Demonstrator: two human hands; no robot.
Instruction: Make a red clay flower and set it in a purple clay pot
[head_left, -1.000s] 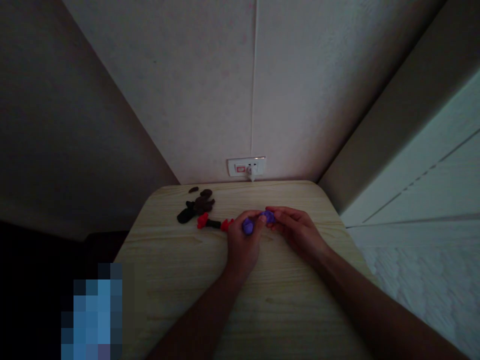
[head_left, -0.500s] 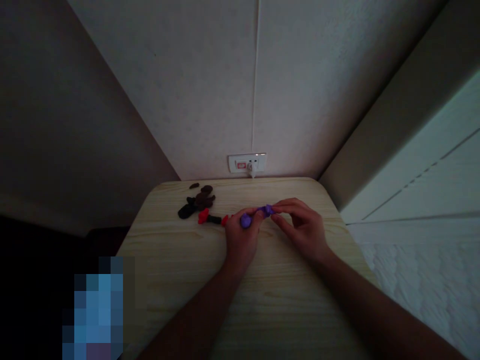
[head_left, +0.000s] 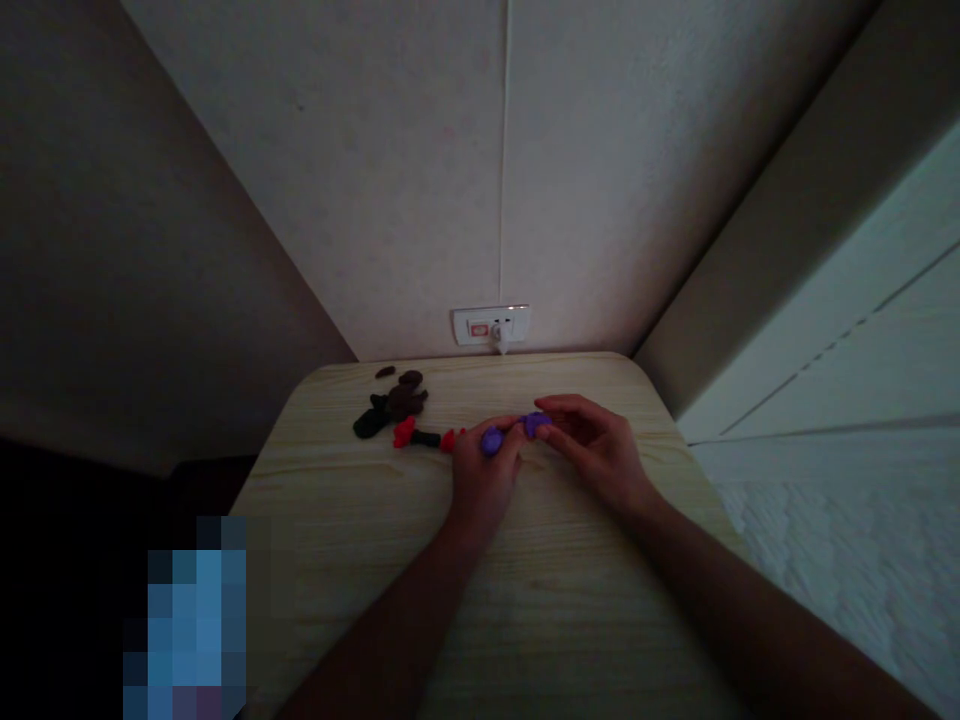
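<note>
Purple piece [head_left: 537, 425], no writing readable, sits clamped between the left hand's [head_left: 484, 470] and right hand's [head_left: 600, 450] fingers.

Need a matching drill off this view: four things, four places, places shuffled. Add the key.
Things
1. purple piece
2. red-and-black piece
3. brown lumps
4. wall socket

Places
A. on the wall beyond the far edge of the table
B. near the table's far left corner
C. at the fingers of both the left hand and the right hand
D. on the table, immediately left of the left hand

Pairs: 1-C, 2-D, 3-B, 4-A
</note>
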